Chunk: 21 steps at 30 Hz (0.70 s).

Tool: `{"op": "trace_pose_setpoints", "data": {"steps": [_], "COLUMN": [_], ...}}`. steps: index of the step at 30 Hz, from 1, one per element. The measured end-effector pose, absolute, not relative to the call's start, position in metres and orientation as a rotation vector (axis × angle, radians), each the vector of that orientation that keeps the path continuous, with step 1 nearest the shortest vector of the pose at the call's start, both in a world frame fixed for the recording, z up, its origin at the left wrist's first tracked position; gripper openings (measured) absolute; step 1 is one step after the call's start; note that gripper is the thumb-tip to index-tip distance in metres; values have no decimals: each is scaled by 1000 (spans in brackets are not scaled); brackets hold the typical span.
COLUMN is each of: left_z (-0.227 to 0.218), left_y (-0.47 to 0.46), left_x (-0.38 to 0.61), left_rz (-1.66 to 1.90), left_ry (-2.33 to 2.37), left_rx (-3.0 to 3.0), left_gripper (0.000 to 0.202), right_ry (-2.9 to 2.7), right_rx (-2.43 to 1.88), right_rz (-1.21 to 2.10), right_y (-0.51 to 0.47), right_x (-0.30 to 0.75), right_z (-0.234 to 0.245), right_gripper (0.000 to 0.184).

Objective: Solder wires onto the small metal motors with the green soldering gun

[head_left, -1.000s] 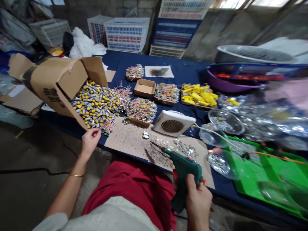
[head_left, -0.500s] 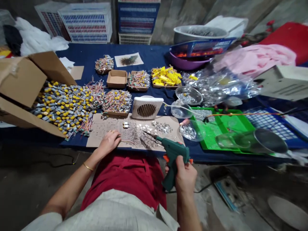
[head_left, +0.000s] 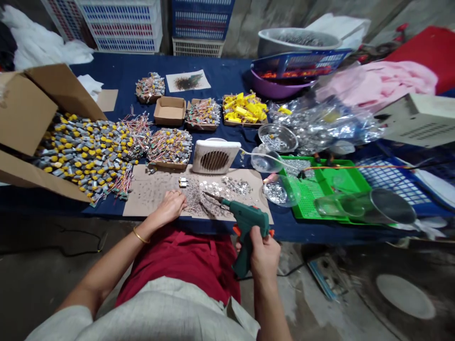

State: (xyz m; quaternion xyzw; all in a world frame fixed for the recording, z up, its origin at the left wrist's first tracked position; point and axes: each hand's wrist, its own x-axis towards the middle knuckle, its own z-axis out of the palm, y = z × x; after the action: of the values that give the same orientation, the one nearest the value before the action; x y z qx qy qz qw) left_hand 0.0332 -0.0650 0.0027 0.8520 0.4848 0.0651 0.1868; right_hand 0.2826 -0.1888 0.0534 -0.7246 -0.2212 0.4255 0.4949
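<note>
While the right hand (head_left: 263, 258) closes firmly around the handle of a green soldering gun (head_left: 245, 227), the gun's thin metal tip (head_left: 212, 195) points left and hovers just above a stained cardboard sheet (head_left: 149, 201). The gun sits at the front edge of the surface, over the person's red lap. The left hand (head_left: 168, 208) is open, palm down, with its grip relaxed, resting on the sheet near the tip. A gold bangle (head_left: 141, 235) circles that wrist.

Dark specks and silvery scraps (head_left: 227, 185) cover the sheet, and two small motors (head_left: 183, 182) lie on it between the hands and a white vent fan (head_left: 215, 156). The fan stands at the sheet's far edge. Beyond the left hand, a torn cardboard box (head_left: 24, 113) lies on its side, spilling a heap of yellow-capped motors (head_left: 81, 156) across the blue cloth (head_left: 227, 80) covering the surface. Shallow trays of wired motors (head_left: 169, 149) and yellow parts (head_left: 244, 109) stand behind the sheet. To the right are a clear dish (head_left: 277, 141), a green mesh tray (head_left: 330, 173), and a crumpled plastic bag (head_left: 320, 125).
</note>
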Motion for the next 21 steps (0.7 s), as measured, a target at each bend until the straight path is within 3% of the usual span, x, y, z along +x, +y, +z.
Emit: {"op": "trace_pose_setpoints", "data": {"steps": [8, 13, 21], "left_z": [-11, 8, 24], "left_y": [-70, -59, -41], "left_x": [26, 26, 90], "left_rz": [368, 510, 361], "left_ry": [1314, 1246, 1032], "left_rx": [2370, 2102, 1955], "left_gripper": [19, 20, 17], "right_ry": [-557, -559, -619], "right_rx": [-1744, -1704, -1795], "right_rz": [937, 887, 782], "right_y": [-186, -187, -207], "right_x": [288, 298, 312], "right_z": [67, 91, 94], "right_gripper": [59, 55, 58]}}
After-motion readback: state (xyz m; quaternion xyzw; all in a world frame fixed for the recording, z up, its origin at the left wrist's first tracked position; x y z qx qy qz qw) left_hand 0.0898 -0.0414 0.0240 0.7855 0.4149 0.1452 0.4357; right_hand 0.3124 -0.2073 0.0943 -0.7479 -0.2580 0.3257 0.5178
